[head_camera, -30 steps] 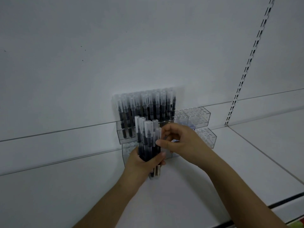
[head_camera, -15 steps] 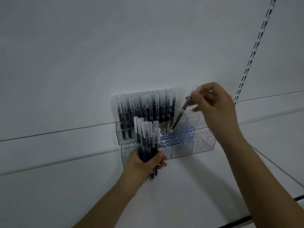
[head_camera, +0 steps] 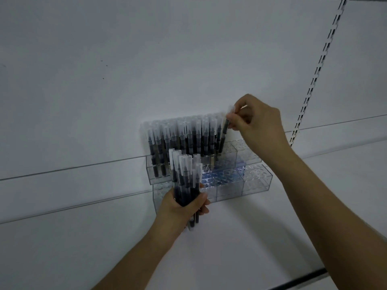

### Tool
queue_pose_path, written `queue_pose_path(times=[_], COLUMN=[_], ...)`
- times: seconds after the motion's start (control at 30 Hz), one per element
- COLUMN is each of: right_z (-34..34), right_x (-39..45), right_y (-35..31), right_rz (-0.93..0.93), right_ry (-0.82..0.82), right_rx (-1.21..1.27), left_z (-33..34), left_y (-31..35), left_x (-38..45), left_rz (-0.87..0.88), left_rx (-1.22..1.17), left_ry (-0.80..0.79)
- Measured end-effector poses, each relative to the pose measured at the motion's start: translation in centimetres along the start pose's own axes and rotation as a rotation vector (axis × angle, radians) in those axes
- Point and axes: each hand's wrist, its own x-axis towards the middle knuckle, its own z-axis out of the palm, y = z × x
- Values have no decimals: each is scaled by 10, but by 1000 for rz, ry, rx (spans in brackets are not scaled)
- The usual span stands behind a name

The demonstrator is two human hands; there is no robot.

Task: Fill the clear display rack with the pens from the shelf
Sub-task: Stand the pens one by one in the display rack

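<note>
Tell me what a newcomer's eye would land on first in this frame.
Probably the row of dark pens with frosted caps standing in the upper left tier of the clear display rack against the white back wall. Next, the right hand pinching one pen by its cap at the right end of that row, and the left hand below, gripping a bundle of pens upright in front of the rack.

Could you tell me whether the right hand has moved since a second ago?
Yes: the right hand rose from beside the bundle to the rack's upper row.
</note>
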Motion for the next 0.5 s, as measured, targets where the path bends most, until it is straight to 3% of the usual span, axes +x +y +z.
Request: queue_pose_path(times=[0.2, 0.4, 0.5], right_z=[16, 13, 7], right_x=[-5, -17, -39], right_y=[8, 10, -1], right_rz=[-17, 46, 54], right_ry=[-154, -85, -96], right_rx=[-187, -311, -217], left_z=[-1, -1, -1], left_y=[-2, -1, 1], left_x=[1, 0, -1], left_rz=[-5, -9, -17], left_rx=[2, 8, 21], left_ry=[4, 4, 13])
